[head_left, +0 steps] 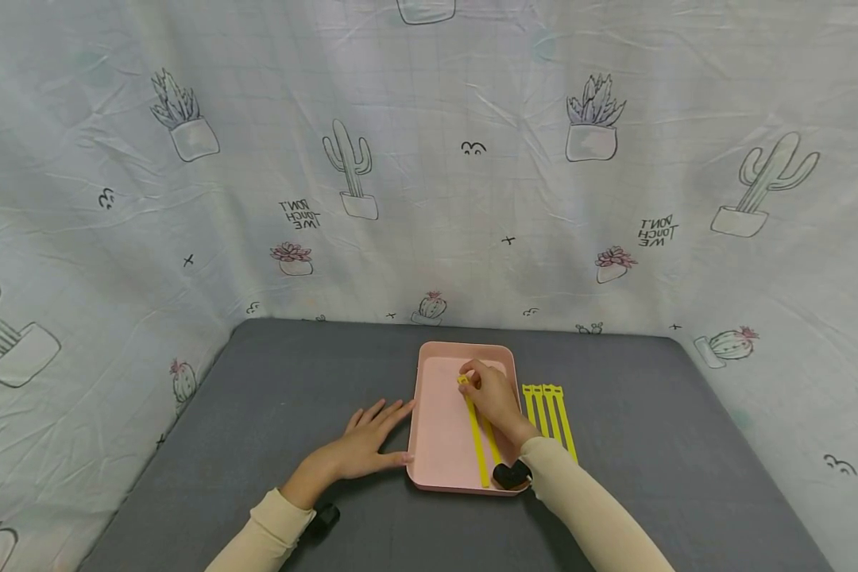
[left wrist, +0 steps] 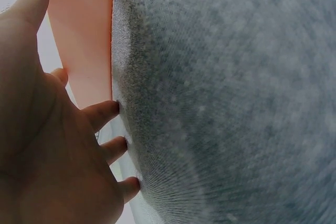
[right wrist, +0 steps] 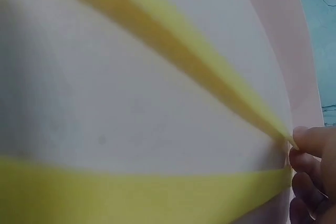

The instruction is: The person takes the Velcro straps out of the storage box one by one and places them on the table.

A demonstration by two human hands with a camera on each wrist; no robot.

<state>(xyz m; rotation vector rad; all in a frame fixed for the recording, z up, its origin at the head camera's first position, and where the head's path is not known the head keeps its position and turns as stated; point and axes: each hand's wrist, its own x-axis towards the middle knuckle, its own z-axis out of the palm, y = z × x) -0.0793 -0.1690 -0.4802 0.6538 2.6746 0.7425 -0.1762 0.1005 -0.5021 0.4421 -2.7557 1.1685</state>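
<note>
A shallow pink tray [head_left: 443,413] lies on the dark grey table. My right hand [head_left: 496,400] is over its right half, pinching the slotted head end of a yellow cable strap [head_left: 478,449] between thumb and fingertips. That strap slants down toward the tray's near edge. Beside it a second yellow strap [head_left: 494,446] is in the tray, partly hidden under my hand; in the right wrist view one broad yellow band [right wrist: 131,192] runs below the pinched one. With fingers spread, my left hand [head_left: 361,446] touches the tray's left side, thumb and fingertips at the rim.
Several more yellow straps [head_left: 549,409] lie side by side just right of the tray, their slotted heads at the far end. A black wrist device [head_left: 511,475] on my right arm overlaps the tray's near right corner. A printed white cloth [head_left: 429,199] hangs behind the table.
</note>
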